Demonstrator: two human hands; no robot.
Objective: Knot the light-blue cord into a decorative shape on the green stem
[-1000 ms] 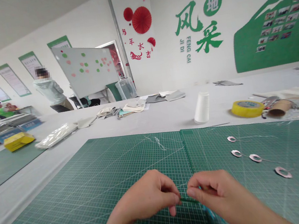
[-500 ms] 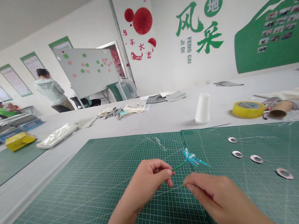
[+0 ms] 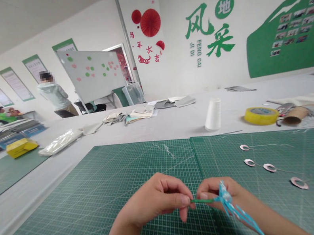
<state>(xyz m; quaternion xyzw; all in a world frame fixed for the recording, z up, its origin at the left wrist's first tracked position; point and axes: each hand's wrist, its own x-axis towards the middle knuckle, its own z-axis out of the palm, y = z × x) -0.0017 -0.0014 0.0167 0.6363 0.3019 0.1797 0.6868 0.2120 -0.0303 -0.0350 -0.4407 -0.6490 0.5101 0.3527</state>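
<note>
My left hand (image 3: 170, 199) pinches the end of a green stem between thumb and fingertips. At the stem's other end is a small blue-and-white flower-like piece (image 3: 226, 197), with long blue strands hanging down to the right. My right hand (image 3: 217, 189) is just behind and beside the stem, thumb and forefinger pressed together. Whatever those fingers hold is too small or too hidden to make out. The flower-like piece covers part of that hand. Both hands are above the green cutting mat (image 3: 140, 160).
Several small pale rings, one of them this ring (image 3: 299, 182), lie on the right mat with thin threads. Loose white thread (image 3: 168, 151) lies on the mat. Behind are a white thread cone (image 3: 213, 114), yellow tape (image 3: 260, 115), a cardboard tube (image 3: 295, 115) and cloth pieces (image 3: 142, 112).
My left hand has moved slightly right and down, swinging the flower-like piece toward me, in front of my right hand. The right hand has come closer to the stem, fingers still pinched.
</note>
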